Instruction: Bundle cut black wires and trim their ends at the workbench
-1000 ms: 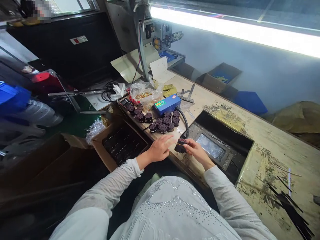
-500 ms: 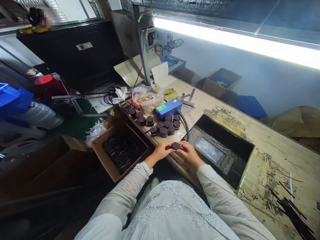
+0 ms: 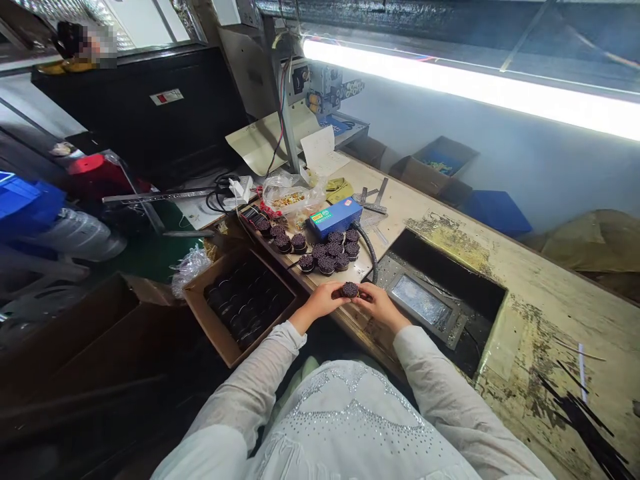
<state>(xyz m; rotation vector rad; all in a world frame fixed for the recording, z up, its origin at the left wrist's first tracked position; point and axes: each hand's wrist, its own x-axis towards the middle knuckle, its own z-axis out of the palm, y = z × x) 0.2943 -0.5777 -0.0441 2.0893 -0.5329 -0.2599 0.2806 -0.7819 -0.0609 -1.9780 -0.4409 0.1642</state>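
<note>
Between my two hands, over the table's front edge, is a small round black bundle (image 3: 350,289) with a dotted top. My left hand (image 3: 324,300) grips its left side, and the fingers of my right hand (image 3: 376,303) close on its right side. Several similar black bundles (image 3: 327,257) stand grouped on the table just beyond my hands, beside a blue box (image 3: 335,217) with a green and orange label. Left of my hands, a cardboard box (image 3: 200,293) holds rows of black bundles.
Behind the bundles lies a clear plastic bag (image 3: 295,195) with gold and red pieces. Metal rulers (image 3: 377,200) rest beyond the blue box. On the right, a recess in the table (image 3: 453,267) holds a screen panel (image 3: 421,300). Black strips (image 3: 585,420) lie at the lower right.
My hands still hold the bundle at nearly the same place; it looks slightly tilted, showing more of its side. The whole view has shifted a little.
</note>
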